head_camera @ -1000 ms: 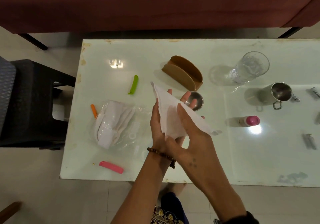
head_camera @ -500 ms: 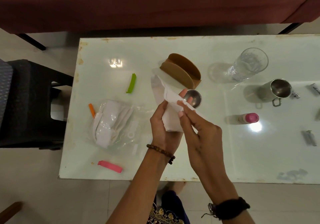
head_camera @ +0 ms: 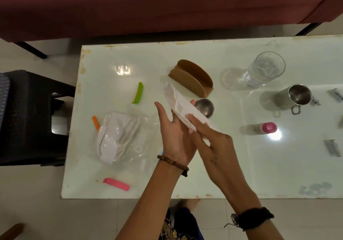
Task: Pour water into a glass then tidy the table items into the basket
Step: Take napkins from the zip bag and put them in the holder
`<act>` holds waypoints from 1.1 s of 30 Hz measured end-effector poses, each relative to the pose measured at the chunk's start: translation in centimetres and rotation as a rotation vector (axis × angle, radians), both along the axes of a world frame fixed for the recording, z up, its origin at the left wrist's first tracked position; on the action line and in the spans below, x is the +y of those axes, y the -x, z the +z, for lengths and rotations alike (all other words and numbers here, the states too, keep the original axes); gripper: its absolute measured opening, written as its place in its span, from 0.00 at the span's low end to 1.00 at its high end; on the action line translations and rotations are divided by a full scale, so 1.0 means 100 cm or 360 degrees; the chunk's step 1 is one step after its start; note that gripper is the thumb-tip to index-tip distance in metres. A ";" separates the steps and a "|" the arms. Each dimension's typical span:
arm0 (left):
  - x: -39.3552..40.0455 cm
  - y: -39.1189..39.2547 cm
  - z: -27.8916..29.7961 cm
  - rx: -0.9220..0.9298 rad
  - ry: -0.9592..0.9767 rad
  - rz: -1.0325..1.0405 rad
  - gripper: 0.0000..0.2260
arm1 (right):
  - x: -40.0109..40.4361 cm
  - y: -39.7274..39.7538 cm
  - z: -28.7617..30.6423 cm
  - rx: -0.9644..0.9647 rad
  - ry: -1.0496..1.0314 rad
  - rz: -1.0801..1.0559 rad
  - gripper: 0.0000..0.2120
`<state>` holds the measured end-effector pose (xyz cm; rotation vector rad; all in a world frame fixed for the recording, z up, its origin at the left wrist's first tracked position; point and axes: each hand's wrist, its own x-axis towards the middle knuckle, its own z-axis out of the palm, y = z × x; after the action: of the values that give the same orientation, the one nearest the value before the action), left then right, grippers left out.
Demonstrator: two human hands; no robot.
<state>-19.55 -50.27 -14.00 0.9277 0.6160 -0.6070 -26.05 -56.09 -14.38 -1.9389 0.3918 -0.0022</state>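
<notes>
A white paper napkin (head_camera: 179, 103), folded into a narrow strip, lies across my left hand (head_camera: 175, 137), whose palm faces up with the fingers spread. My right hand (head_camera: 213, 143) pinches the napkin's near end between thumb and fingers. Just behind the napkin stands a brown napkin holder (head_camera: 192, 78), and a small steel bowl (head_camera: 205, 107) sits beside my fingertips. A clear glass (head_camera: 263, 70) holding water stands at the back right, with a steel mug (head_camera: 294, 98) next to it.
On the white glass table (head_camera: 241, 165) lie a plastic bag of white napkins (head_camera: 117, 137), green (head_camera: 138, 95), orange (head_camera: 95, 123) and pink (head_camera: 116, 184) clips, and a pink-capped bottle (head_camera: 265, 128). Small silver items (head_camera: 333, 148) sit at the right edge. A black stool (head_camera: 27, 113) stands to the left.
The napkin went from a wide sheet to a narrow folded strip. My left palm has turned upward under it, and my right hand has slid down to its near end.
</notes>
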 end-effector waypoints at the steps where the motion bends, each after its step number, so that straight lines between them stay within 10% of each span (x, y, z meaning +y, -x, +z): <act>1: 0.001 -0.002 -0.004 -0.0045 0.0018 -0.0059 0.32 | -0.003 0.000 -0.002 -0.0008 -0.0022 -0.0030 0.15; 7: 0.032 -0.035 -0.036 -0.0316 0.0308 -0.0475 0.35 | -0.034 -0.016 0.002 0.0044 -0.0279 -0.0241 0.08; 13: 0.042 -0.084 -0.059 -0.0708 -0.0277 -0.0926 0.12 | -0.068 -0.034 0.004 0.0010 -0.0245 -0.0236 0.09; 18: 0.029 -0.121 -0.064 -0.0824 -0.0492 -0.0909 0.10 | -0.089 -0.063 -0.008 0.0137 -0.0083 -0.0155 0.21; 33: 0.001 -0.198 -0.102 -0.1471 -0.1637 -0.1023 0.03 | -0.095 -0.135 -0.061 -0.0086 0.0638 -0.0064 0.08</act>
<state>0.24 -50.16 -24.15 2.2351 -0.3089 -0.3111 -12.52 -65.61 -20.47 -2.3195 0.4177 -0.1711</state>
